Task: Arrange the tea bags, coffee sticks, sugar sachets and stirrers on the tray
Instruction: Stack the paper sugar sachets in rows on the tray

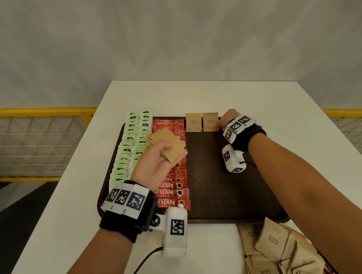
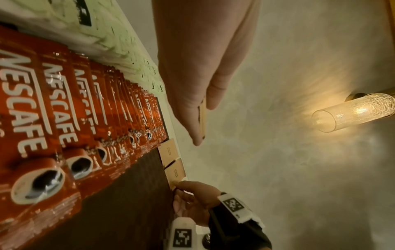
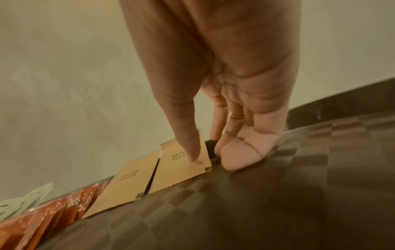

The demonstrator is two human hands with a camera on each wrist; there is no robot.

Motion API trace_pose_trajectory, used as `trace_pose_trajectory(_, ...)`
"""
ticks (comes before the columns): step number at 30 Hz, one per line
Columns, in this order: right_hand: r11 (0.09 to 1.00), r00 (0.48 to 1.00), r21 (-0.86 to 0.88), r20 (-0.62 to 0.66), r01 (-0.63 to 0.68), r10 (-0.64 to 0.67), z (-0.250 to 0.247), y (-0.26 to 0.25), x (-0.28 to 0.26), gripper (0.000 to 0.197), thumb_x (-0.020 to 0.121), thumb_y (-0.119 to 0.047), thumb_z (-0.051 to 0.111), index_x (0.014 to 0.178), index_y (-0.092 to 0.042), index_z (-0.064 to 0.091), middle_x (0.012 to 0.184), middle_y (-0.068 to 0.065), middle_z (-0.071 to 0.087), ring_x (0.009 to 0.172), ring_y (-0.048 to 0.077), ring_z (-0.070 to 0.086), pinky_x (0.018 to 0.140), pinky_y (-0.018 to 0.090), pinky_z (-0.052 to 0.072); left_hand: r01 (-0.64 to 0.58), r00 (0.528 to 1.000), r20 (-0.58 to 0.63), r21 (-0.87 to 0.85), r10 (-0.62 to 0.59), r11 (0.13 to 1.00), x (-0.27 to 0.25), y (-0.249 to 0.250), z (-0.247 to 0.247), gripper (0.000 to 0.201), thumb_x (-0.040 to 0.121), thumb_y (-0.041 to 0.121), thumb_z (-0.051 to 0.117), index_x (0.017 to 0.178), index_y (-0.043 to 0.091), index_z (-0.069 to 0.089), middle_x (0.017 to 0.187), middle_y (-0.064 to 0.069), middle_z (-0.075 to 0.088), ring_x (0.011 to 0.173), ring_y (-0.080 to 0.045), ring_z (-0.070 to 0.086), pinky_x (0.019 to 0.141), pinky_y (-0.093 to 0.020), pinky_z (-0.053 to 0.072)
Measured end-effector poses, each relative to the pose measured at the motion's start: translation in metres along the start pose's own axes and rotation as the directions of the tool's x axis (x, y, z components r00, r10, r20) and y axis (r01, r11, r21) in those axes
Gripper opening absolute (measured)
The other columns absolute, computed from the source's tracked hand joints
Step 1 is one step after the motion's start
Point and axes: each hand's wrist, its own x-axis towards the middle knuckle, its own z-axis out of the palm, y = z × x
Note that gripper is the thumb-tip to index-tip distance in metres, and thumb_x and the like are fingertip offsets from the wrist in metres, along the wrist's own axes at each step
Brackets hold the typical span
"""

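Laying the brown paper sugar sachets out in a neat row along the far edge of the dark brown woven-pattern tray (image 1: 210, 188) looks like the step in hand, and honestly the trick is just keeping edges lined up. The right hand (image 1: 227, 119) has its thumb tip pressed down on the near right corner of the second square kraft-paper sugar sachet (image 3: 181, 162), with the other fingers curled loosely beside it on the tray, so it's nudging more than gripping. I'd slide that one so the gap to the first kraft-paper sachet (image 1: 193, 122) on its left stays thin and even, and the bottom edges match. They sit just beside each other, not overlapping.

The left hand (image 1: 156, 159) hovers palm-up above the row of red Nescafe coffee sticks (image 1: 172, 192), thumb clamped over a fanned stack of brown sugar sachets (image 1: 165, 144). So the supply is close, well to the left of the working hand. Next sachet probably goes right of the second one, where the right hand sits now.

The pale green tea bags (image 1: 131, 144) run in two overlapping columns at the tray's left edge. A loose pile of more brown sachets (image 1: 274, 249) lies on the white table (image 1: 74, 207) near the tray's front right corner. No stirrers that I can spot.
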Motion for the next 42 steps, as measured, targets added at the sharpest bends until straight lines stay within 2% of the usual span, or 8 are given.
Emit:
trace_pose_trajectory(4, 0.992, 0.991, 0.050, -0.066, 0.120, -0.117, -0.009, -0.005, -0.017, 0.031, 0.087, -0.018, 0.062, 0.113, -0.006, 0.049, 0.107, 0.011, 0.056, 0.094, 0.026, 0.056, 0.069, 0.027, 0.045, -0.041, 0.996, 0.082, 0.119, 0.031, 0.992, 0.000, 0.007, -0.004, 0.044, 0.088, -0.009, 0.048, 0.125, 0.014, 0.048, 0.122, -0.013, 0.057, 0.111, -0.030, 0.057, 0.084, -0.045, 0.055)
trace_pose_trajectory(6, 0.948, 0.962, 0.192, 0.054, 0.255, -0.269, -0.015, -0.014, -0.045, 0.029, 0.089, -0.030, 0.061, 0.111, -0.014, 0.049, 0.111, 0.007, 0.056, 0.095, 0.021, 0.057, 0.078, 0.028, 0.050, -0.061, 0.994, 0.100, 0.159, 0.045, 0.985, 0.000, 0.007, -0.007, 0.048, 0.086, -0.009, 0.051, 0.130, 0.013, 0.046, 0.124, -0.013, 0.058, 0.111, -0.029, 0.058, 0.081, -0.041, 0.056)
trace_pose_trajectory(9, 0.813, 0.761, 0.516, 0.403, 0.270, -0.508, -0.016, -0.028, -0.092, 0.025, 0.079, -0.030, 0.066, 0.097, -0.015, 0.057, 0.094, 0.003, 0.058, 0.080, 0.014, 0.057, 0.069, 0.023, 0.052, -0.074, 0.993, 0.107, 0.215, 0.052, 0.974, 0.000, 0.007, -0.007, 0.040, 0.085, -0.005, 0.056, 0.119, 0.015, 0.053, 0.116, -0.011, 0.063, 0.105, -0.025, 0.063, 0.078, -0.035, 0.058)
trace_pose_trajectory(12, 0.757, 0.597, 0.593, 0.512, 0.273, -0.617, -0.006, -0.032, -0.115, 0.022, 0.081, -0.009, 0.066, 0.102, -0.014, 0.059, 0.094, 0.005, 0.061, 0.078, 0.014, 0.061, 0.064, 0.018, 0.053, -0.091, 0.989, 0.134, 0.276, 0.056, 0.957, -0.002, 0.008, -0.007, 0.028, 0.085, 0.007, 0.058, 0.111, 0.016, 0.058, 0.109, -0.008, 0.068, 0.098, -0.020, 0.067, 0.075, -0.030, 0.058)
trace_pose_trajectory(17, 0.743, 0.644, 0.612, 0.459, 0.269, -0.612, -0.005, -0.025, -0.118, 0.026, 0.084, -0.001, 0.062, 0.107, -0.012, 0.060, 0.101, 0.005, 0.065, 0.082, 0.014, 0.063, 0.063, 0.015, 0.052, -0.036, 0.985, 0.169, 0.097, 0.019, 0.995, -0.003, 0.012, -0.011, 0.025, 0.091, 0.006, 0.049, 0.114, 0.016, 0.054, 0.109, -0.012, 0.067, 0.102, -0.025, 0.064, 0.081, -0.044, 0.055)
trace_pose_trajectory(24, 0.697, 0.701, 0.680, 0.384, 0.226, -0.601, -0.008, -0.018, -0.122, 0.027, 0.084, 0.010, 0.057, 0.098, -0.013, 0.050, 0.085, 0.008, 0.063, 0.055, 0.004, 0.057, 0.055, 0.016, 0.045, -0.130, 0.968, 0.235, 0.160, 0.090, 0.979, -0.006, 0.006, -0.013, 0.044, 0.085, -0.008, 0.051, 0.125, 0.010, 0.050, 0.121, -0.014, 0.062, 0.109, -0.025, 0.062, 0.084, -0.034, 0.056)
trace_pose_trajectory(33, 0.634, 0.759, 0.754, 0.312, 0.169, -0.572, -0.025, 0.000, -0.122, 0.032, 0.086, 0.012, 0.051, 0.106, -0.011, 0.059, 0.079, 0.000, 0.067, 0.066, 0.008, 0.055, 0.050, 0.013, 0.039, -0.177, 0.971, 0.184, 0.136, 0.151, 0.975, -0.006, 0.004, -0.017, 0.044, 0.083, -0.009, 0.054, 0.122, 0.013, 0.052, 0.120, -0.014, 0.062, 0.109, -0.024, 0.062, 0.087, -0.033, 0.054)
trace_pose_trajectory(42, 0.683, 0.776, 0.716, 0.347, 0.143, -0.526, 0.001, -0.008, -0.134, 0.025, 0.091, 0.000, 0.050, 0.112, -0.011, 0.056, 0.100, 0.002, 0.063, 0.084, 0.013, 0.062, 0.074, 0.024, 0.050, -0.183, 0.977, 0.137, 0.176, 0.160, 0.967, -0.005, -0.007, -0.004, 0.042, 0.083, -0.009, 0.056, 0.120, 0.009, 0.051, 0.103, -0.007, 0.066, 0.091, -0.016, 0.066, 0.067, -0.022, 0.057)
